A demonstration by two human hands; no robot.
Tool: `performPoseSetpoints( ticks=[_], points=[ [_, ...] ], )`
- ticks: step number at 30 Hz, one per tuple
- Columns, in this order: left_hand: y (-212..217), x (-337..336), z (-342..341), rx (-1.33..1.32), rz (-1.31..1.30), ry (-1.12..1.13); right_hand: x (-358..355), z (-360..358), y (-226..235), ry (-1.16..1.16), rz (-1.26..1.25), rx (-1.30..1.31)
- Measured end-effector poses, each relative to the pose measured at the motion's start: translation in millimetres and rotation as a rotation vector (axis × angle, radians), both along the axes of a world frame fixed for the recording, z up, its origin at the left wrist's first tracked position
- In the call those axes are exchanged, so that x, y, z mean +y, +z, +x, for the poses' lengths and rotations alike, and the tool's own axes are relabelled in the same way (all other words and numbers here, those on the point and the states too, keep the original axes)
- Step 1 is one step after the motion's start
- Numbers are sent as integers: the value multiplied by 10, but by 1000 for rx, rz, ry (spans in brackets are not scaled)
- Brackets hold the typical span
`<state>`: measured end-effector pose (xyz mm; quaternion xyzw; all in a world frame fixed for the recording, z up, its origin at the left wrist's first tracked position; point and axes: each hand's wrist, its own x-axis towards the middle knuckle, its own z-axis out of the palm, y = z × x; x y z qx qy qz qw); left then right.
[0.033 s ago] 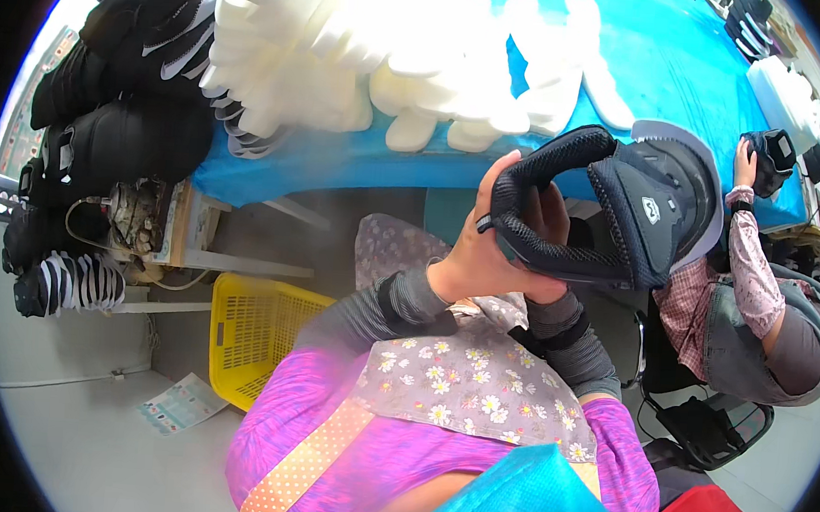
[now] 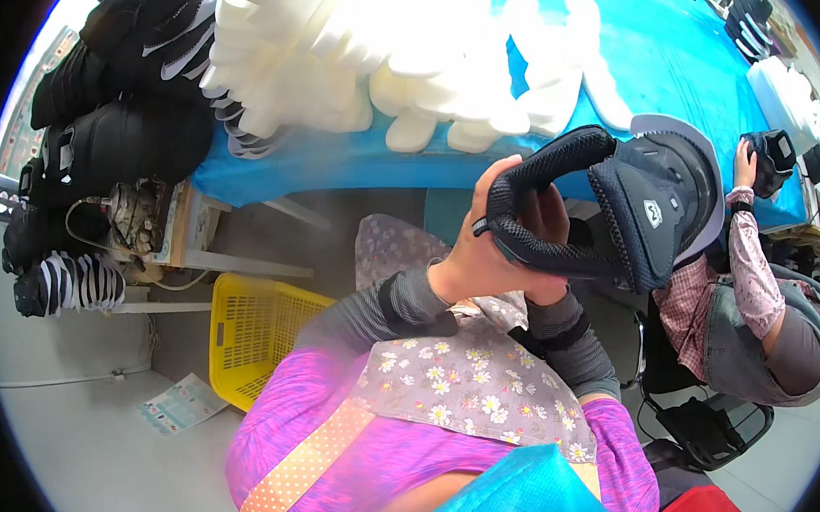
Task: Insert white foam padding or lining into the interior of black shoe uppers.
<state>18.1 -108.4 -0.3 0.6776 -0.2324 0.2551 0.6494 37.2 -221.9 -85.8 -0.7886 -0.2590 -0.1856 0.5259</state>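
A black padded helmet liner (image 2: pixel 644 236) with a mesh-covered padded loop, a small white emblem and a grey curved rim is held up in front of me, above my lap. My left hand (image 2: pixel 472 246) grips the loop from its left side, fingers pointing up. Close beside it, my right hand (image 2: pixel 548 287) holds the liner from below. Most of the right fingers are hidden behind the padding. The liner is tilted, its grey rim toward the upper right.
White foam pads (image 2: pixel 409 128) lie piled on the blue-covered table (image 2: pixel 273 178) ahead. Black liners (image 2: pixel 142 142) are stacked at left, above a yellow basket (image 2: pixel 224 338) on the floor. At right, a co-worker's hand (image 2: pixel 745 163) touches another black piece (image 2: pixel 771 165); a black chair (image 2: pixel 707 429) stands nearby.
The liner has turned slightly in my hands, its loop shifting a little left and its grey rim a touch up. Both hands keep their hold.
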Motion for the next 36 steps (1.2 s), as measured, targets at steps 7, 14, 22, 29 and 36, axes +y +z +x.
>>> performPoseSetpoints(
  ticks=[7,14,22,29,36],
  points=[
    [278,188,39,-35,95,206,-62,-81,15,154,157,190],
    [250,234,42,275,-119,178,-54,-113,244,442,861,544],
    [237,320,134,16,180,208,-215,-136,679,445,1078,580],
    [842,730,256,-159,662,-182,-526,-156,834,469,1026,653],
    [1006,805,252,-310,470,-217,-1090,64,1176,1079,75,730]
  ],
)
